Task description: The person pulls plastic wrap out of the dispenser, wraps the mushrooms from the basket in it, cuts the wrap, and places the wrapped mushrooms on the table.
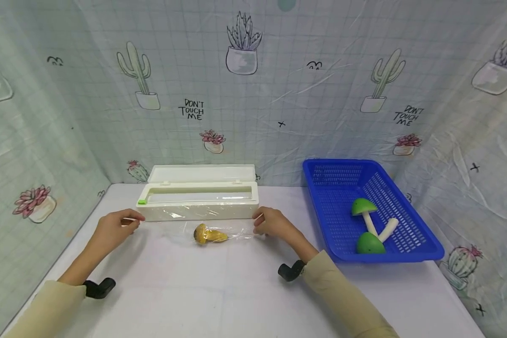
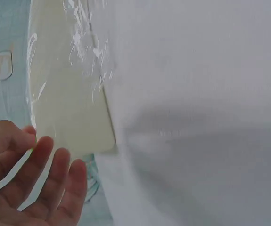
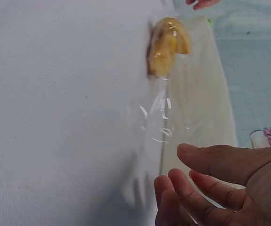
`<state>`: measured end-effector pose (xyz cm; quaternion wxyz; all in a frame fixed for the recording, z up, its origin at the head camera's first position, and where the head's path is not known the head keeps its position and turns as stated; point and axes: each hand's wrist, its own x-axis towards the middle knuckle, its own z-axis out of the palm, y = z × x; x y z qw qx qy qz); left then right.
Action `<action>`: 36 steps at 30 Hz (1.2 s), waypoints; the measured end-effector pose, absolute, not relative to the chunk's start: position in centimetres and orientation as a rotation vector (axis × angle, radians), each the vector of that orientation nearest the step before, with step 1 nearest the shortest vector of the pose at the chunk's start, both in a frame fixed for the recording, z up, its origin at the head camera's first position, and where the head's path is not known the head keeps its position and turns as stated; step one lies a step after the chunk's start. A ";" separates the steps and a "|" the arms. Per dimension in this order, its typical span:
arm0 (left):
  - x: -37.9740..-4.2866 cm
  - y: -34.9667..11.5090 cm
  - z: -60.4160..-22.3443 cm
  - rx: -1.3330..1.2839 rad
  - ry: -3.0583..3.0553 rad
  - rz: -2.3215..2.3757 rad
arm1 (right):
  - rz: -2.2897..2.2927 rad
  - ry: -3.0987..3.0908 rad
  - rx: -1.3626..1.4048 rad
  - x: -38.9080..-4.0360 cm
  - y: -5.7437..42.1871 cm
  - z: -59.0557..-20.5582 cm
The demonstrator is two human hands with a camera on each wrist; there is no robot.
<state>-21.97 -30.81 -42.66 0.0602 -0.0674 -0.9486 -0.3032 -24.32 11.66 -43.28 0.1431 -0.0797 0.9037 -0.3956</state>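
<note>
My left hand (image 1: pixel 113 230) is at the left front corner of a white cling film box (image 1: pixel 198 211). Its thumb and forefinger come together on the edge of the cling film (image 2: pixel 76 42), the other fingers loosely bent. Shiny film runs over the box front and around a yellow-brown toy mushroom (image 1: pixel 211 234), which lies on its side just in front of the box. My right hand (image 1: pixel 274 223) hovers by the box's right front corner. Its thumb and fingers stand apart, right beside the trailing end of the film.
The box's lid (image 1: pixel 203 173) is raised at the back, and a green slider (image 1: pixel 142 202) sits at its left end. To the right stands a blue basket (image 1: pixel 321 206) with green-capped toy mushrooms (image 1: pixel 369 244). A patterned curtain (image 1: pixel 279 94) closes off the back and sides.
</note>
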 end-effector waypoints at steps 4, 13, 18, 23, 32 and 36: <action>-22.1 -31.8 -42.1 -0.132 -2.834 -0.864 | -1.098 2.684 -0.279 -23.8 12.3 -42.2; -24.8 -32.4 -43.0 -0.207 -2.860 -1.011 | -0.991 2.860 -0.648 -22.6 10.3 -39.5; -26.3 -33.0 -44.0 -0.265 -2.866 -1.170 | -0.898 2.762 -0.947 -23.2 8.0 -38.7; -27.1 -32.6 -44.4 -0.237 -2.855 -1.205 | -0.853 2.682 -1.160 -24.6 5.7 -37.8; -27.3 -32.3 -44.7 -0.152 -2.753 -1.117 | -0.713 2.660 -1.402 -27.7 0.5 -36.9; -27.3 -32.2 -44.8 -0.118 -2.703 -1.134 | -0.645 2.641 -1.440 -29.3 -2.1 -36.6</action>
